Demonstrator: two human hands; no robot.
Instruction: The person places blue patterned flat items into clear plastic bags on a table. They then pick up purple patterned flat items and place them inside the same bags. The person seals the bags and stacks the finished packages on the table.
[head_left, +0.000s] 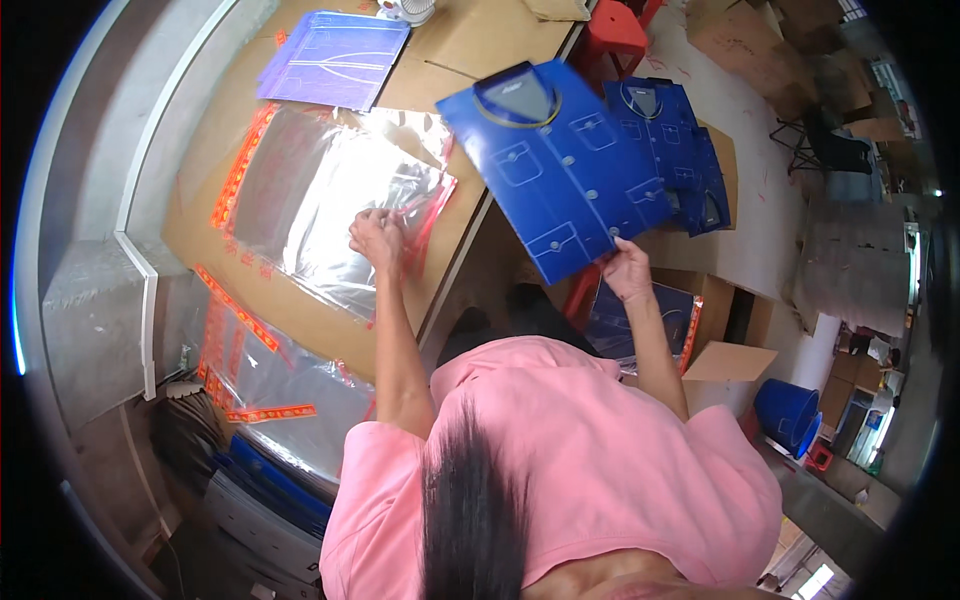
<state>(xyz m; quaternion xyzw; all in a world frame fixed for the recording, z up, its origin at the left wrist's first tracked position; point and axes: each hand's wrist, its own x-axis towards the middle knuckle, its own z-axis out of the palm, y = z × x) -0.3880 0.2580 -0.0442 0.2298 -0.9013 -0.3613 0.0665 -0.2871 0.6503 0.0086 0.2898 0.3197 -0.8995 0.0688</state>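
Holding a blue shirt-printed sheet (pixel 575 165) by its lower edge, the right grip (pixel 627 268) sits between two and three o'clock, thumb and fingers closed to a pinch on that one edge. The sheet tilts out at one o'clock, apparently in the air, and its upper left part overlaps the rim of the desk (pixel 470 40) in this view. At ten o'clock on the desk lies a pile of clear plastic bags (pixel 300 190) with red-orange printed bands. The left grip (pixel 377 237) is on it near the red-trimmed right side, fingers curled; whether any film is pinched between them, I cannot tell.

The step in hand looks like bringing sheet and bag together: the sheet is off any stack, but no part of it is inside a bag. I judge that the next move calls for lifting one layer of film at the bag's mouth and turning the sheet's leading edge square to it, without creasing.

More blue sheets (pixel 655 130) rest at two o'clock, and a purple-blue stack (pixel 340 65) lies at eleven.
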